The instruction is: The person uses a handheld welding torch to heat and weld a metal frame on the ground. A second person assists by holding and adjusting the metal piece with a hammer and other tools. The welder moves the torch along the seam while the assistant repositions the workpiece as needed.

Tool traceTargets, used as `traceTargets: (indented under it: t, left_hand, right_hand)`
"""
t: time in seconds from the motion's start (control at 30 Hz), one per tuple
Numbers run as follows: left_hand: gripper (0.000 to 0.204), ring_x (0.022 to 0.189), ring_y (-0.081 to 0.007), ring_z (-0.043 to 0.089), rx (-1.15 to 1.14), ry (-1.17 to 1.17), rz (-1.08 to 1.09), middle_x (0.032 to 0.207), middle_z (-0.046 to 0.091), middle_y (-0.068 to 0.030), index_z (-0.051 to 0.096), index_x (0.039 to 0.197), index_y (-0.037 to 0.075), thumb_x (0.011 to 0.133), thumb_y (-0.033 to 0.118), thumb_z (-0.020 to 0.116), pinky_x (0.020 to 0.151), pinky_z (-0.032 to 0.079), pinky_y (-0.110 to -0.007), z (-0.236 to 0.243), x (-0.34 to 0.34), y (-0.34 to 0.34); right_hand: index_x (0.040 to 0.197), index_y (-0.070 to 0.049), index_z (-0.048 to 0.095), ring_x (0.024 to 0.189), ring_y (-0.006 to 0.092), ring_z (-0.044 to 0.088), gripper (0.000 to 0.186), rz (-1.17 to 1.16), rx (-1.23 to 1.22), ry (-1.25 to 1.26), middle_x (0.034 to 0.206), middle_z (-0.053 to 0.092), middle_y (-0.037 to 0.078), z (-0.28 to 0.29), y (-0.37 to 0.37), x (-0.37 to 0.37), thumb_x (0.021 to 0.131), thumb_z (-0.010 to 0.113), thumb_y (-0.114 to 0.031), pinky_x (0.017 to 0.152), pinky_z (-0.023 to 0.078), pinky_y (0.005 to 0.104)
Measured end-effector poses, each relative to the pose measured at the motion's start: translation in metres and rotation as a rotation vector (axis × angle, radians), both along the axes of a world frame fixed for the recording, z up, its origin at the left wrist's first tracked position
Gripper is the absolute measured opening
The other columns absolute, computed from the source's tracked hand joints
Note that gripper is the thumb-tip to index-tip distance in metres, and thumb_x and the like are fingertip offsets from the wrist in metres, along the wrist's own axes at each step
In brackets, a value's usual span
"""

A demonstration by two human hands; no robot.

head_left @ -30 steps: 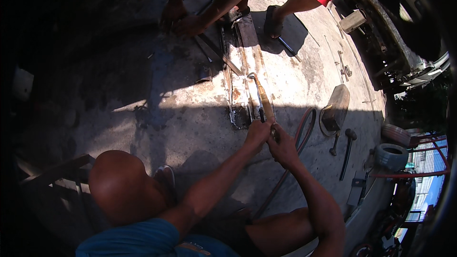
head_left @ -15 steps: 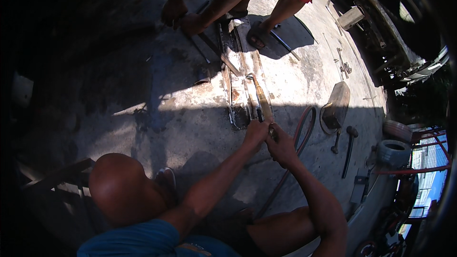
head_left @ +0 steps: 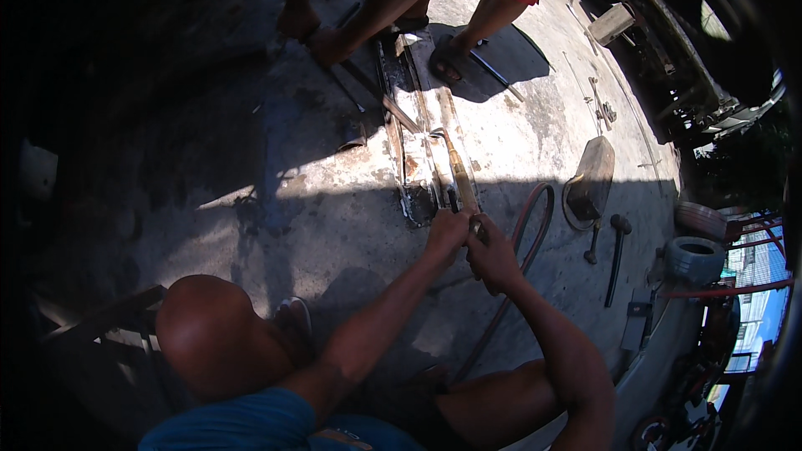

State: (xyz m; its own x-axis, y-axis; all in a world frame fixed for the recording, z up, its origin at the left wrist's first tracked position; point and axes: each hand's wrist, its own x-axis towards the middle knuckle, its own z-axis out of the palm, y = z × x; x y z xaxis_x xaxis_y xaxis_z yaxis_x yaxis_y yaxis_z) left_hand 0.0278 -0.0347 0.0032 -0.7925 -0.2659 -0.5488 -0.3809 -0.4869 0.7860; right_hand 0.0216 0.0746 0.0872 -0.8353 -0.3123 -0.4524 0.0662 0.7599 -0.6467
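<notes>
A brass-coloured gas torch (head_left: 460, 174) with a bent tip points away from me over a long, rusty metal channel (head_left: 411, 169) on the ground. My left hand (head_left: 449, 232) is closed round the torch's handle. Close behind it, my right hand (head_left: 493, 252) grips the rear end by the valve; its fingers are partly hidden. Beside the torch tip, the end of a flat metal bar (head_left: 388, 104) rests on the channel. A co-worker's hands (head_left: 330, 43) hold the bar's other end.
The co-worker's sandalled foot (head_left: 447, 67) stands beside the channel. A red and dark hose (head_left: 547, 209) loops at my right. Beyond lie a heavy metal block (head_left: 595, 171), a hammer (head_left: 616, 255), tyres (head_left: 695, 260) and a rod (head_left: 497, 75). Sunlight covers the channel's middle.
The view has shifted slightly. Both my hands stay on the torch, its tip still by the bar's end; the co-worker's hands keep hold of the bar.
</notes>
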Motion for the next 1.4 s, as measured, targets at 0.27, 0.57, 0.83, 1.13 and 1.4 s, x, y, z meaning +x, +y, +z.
traceTargets:
  t: [0.27,0.57,0.83,1.13,1.4]
  left_hand:
    - [0.054,0.064,-0.0281,0.068,-0.022,-0.005,-0.039,0.073,0.069,-0.0215,0.070,0.081,-0.014,0.094,0.038,0.071,0.058,0.048,-0.045,-0.014,-0.003,0.000]
    - [0.054,0.064,-0.0286,0.069,-0.027,-0.018,-0.054,0.072,0.070,-0.0213,0.071,0.080,-0.012,0.095,0.040,0.070,0.059,0.048,-0.046,-0.016,-0.004,0.002]
    - [0.054,0.065,-0.0290,0.070,-0.031,-0.004,-0.057,0.072,0.070,-0.0210,0.071,0.080,-0.012,0.095,0.040,0.070,0.059,0.048,-0.046,-0.019,-0.005,0.003]
    - [0.050,0.062,-0.0242,0.066,0.015,0.018,-0.016,0.070,0.068,-0.0177,0.070,0.082,-0.013,0.095,0.035,0.070,0.057,0.047,-0.044,-0.011,-0.003,0.001]
    - [0.048,0.060,-0.0234,0.065,0.024,0.020,-0.018,0.070,0.068,-0.0170,0.070,0.081,-0.012,0.095,0.034,0.070,0.055,0.045,-0.043,-0.011,-0.002,0.001]
  right_hand:
    - [0.125,-0.008,0.061,0.054,0.0148,0.059,0.031,-0.067,-0.120,-0.098,0.070,0.062,0.006,-0.006,0.001,-0.001,0.102,0.059,-0.028,0.048,0.047,0.0349]
    - [0.126,-0.008,0.059,0.055,0.0149,0.060,0.032,-0.054,-0.122,-0.095,0.073,0.064,0.007,-0.006,0.003,-0.001,0.103,0.059,-0.031,0.048,0.047,0.0349]
    - [0.124,-0.007,0.060,0.056,0.0148,0.060,0.031,-0.059,-0.109,-0.090,0.073,0.064,0.007,-0.004,0.002,0.000,0.103,0.059,-0.030,0.050,0.047,0.0348]
    - [0.124,-0.008,0.060,0.057,0.0147,0.060,0.030,-0.059,-0.109,-0.096,0.074,0.064,0.007,-0.002,0.000,0.000,0.103,0.059,-0.029,0.051,0.047,0.0350]
    - [0.124,-0.008,0.060,0.057,0.0144,0.060,0.030,-0.061,-0.117,-0.100,0.074,0.064,0.007,0.000,0.000,0.000,0.103,0.059,-0.029,0.051,0.047,0.0350]
